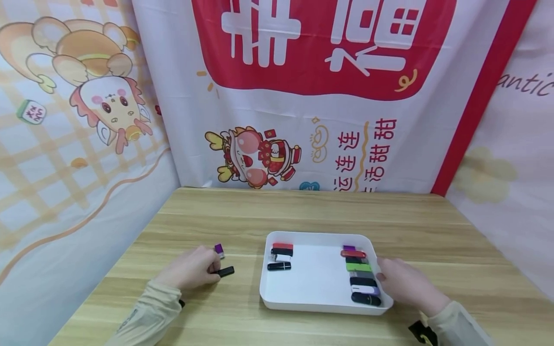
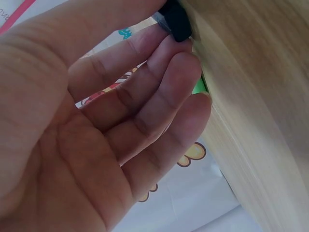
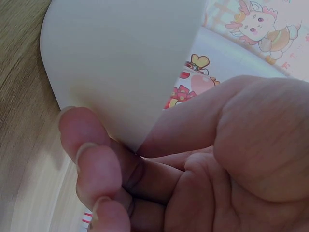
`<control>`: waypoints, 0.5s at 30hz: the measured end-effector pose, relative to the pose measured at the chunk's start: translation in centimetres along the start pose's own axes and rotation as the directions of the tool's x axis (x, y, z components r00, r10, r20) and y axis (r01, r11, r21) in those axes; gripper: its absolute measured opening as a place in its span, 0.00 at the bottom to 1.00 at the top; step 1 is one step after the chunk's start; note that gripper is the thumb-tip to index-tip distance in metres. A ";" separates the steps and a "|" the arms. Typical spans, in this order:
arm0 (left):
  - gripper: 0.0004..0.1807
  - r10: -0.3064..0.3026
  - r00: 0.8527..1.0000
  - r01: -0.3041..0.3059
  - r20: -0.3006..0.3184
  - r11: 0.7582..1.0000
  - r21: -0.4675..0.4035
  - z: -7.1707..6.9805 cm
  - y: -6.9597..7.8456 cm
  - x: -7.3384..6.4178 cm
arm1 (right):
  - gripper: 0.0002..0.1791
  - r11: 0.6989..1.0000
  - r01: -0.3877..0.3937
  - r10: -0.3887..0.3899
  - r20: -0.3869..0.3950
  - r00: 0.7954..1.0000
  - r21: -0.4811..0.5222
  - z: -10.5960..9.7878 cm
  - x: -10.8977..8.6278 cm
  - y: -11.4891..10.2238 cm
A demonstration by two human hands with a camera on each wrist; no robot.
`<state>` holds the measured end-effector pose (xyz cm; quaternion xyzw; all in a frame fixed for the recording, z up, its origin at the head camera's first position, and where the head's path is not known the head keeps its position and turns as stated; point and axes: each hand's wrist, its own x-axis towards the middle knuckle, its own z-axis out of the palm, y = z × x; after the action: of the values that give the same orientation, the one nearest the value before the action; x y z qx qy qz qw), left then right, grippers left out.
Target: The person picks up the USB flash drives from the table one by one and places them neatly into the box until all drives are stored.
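My left hand [image 1: 192, 269] pinches one end of a black USB stick [image 1: 226, 271] between thumb and index finger, low over the wooden table left of the white tray [image 1: 318, 276]. The left wrist view shows the stick's dark end [image 2: 178, 23] at the fingertips, with the other fingers loosely bent. Just beyond that hand lies a purple USB stick [image 1: 219, 250] with a metal plug. My right hand [image 1: 409, 283] grips the tray's right side, thumb over the rim and fingers against the outer wall [image 3: 120, 63].
Inside the tray, several USB sticks form a column at the left, including a black one [image 1: 279, 266]. A longer column stands along the right wall, with a green one [image 1: 358, 267] and a red one [image 1: 353, 253]. Printed cloths [image 1: 303, 105] hang behind and beside the table [image 1: 225, 206].
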<state>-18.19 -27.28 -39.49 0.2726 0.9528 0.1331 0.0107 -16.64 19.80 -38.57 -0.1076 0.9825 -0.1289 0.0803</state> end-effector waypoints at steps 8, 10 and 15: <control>0.10 -0.014 1.000 0.014 -0.005 1.000 0.016 0.1 0.0 -0.1 | 0.19 1.000 -0.003 0.003 0.009 1.000 0.008 -0.1 0.0 -0.2; 0.10 -0.015 1.000 0.015 -0.007 1.000 0.017 0.1 0.0 -0.1 | 0.19 1.000 -0.001 0.001 0.008 1.000 0.008 -0.1 0.0 -0.2; 0.12 -0.030 1.000 0.030 -0.006 0.999 0.032 0.1 0.2 -0.1 | 0.18 1.000 -0.005 0.005 0.014 1.000 0.013 -0.1 0.0 -0.2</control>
<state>-17.97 -27.13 -39.50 0.2581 0.9588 0.1183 0.0057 -16.60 19.65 -38.42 -0.1054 0.9814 -0.1342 0.0885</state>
